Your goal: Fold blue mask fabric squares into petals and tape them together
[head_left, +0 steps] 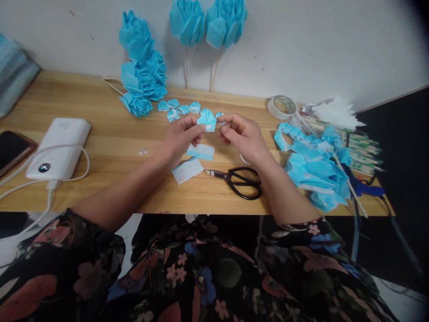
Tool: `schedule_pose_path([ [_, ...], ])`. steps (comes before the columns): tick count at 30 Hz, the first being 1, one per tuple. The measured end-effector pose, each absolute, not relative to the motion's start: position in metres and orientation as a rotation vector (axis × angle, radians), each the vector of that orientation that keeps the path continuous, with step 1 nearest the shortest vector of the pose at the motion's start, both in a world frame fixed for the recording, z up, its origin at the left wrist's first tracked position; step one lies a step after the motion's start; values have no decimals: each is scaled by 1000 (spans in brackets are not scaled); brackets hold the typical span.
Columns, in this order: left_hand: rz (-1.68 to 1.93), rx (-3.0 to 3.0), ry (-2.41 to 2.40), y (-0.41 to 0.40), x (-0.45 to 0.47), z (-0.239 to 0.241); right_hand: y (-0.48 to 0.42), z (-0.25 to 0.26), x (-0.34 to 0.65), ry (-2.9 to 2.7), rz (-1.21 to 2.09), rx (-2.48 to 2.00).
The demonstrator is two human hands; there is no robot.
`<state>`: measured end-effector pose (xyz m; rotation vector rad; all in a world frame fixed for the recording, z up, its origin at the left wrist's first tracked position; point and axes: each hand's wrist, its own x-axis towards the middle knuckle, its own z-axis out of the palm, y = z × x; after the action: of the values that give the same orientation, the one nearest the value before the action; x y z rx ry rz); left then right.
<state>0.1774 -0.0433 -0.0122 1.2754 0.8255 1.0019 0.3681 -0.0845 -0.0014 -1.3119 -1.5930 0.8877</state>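
Observation:
My left hand (pixel 183 136) pinches a folded light-blue paper petal (pixel 207 120) with a white strip along its lower part. Close to the petal's right edge is my right hand (pixel 241 134), its thumb and index fingertip slightly apart and the other fingers curled; whether it touches the petal is hard to tell. Behind them lie several small folded petals (pixel 173 104). Below my hands are a blue paper strip (pixel 201 152) and a paler paper piece (pixel 187 170). Black-handled scissors (pixel 246 182) rest on the table, blades pointing left.
Finished blue paper flowers (pixel 142 76) lie at the back left; two flowers on sticks (pixel 226 24) lean against the wall. A tape roll (pixel 282 107) and a heap of blue paper (pixel 317 179) are on the right. A white power bank (pixel 60 150) with cable and a phone (pixel 13 152) are left.

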Motion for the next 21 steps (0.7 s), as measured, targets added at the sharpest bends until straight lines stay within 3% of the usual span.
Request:
schedule_pose_path([
  [9, 1013, 1244, 868, -42, 177, -10, -104, 23, 366, -2360, 936, -1357],
  [21, 1027, 1259, 855, -41, 176, -12, -110, 18, 354, -2527, 864, -1314],
])
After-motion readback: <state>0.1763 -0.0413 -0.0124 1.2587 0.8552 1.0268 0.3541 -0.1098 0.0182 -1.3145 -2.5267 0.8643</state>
